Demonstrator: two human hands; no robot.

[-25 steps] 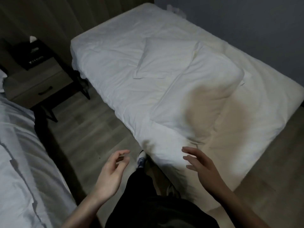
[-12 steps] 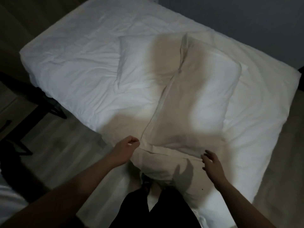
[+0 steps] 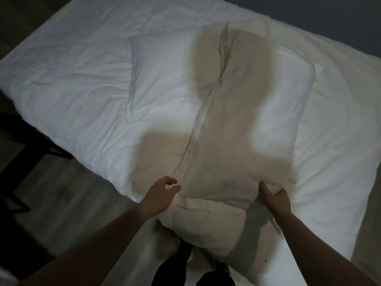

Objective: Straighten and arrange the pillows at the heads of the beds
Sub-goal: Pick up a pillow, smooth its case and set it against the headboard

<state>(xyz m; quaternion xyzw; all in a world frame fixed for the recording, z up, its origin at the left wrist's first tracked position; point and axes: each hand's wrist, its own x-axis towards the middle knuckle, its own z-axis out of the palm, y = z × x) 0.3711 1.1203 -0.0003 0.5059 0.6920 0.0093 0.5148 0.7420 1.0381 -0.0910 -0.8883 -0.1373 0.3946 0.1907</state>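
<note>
Hands arrive at the near pillow

The right hand (image 3: pixel 275 200) has now pinched the big white cloth pillow (image 3: pixel 243 129) at the white bed (image 3: pixel 68 79)'s near edge; the left hand (image 3: pixel 159 196), fingers spread, nearly touches. A flatter white pillow (image 3: pixel 165 73) waits mid-bed.
</note>
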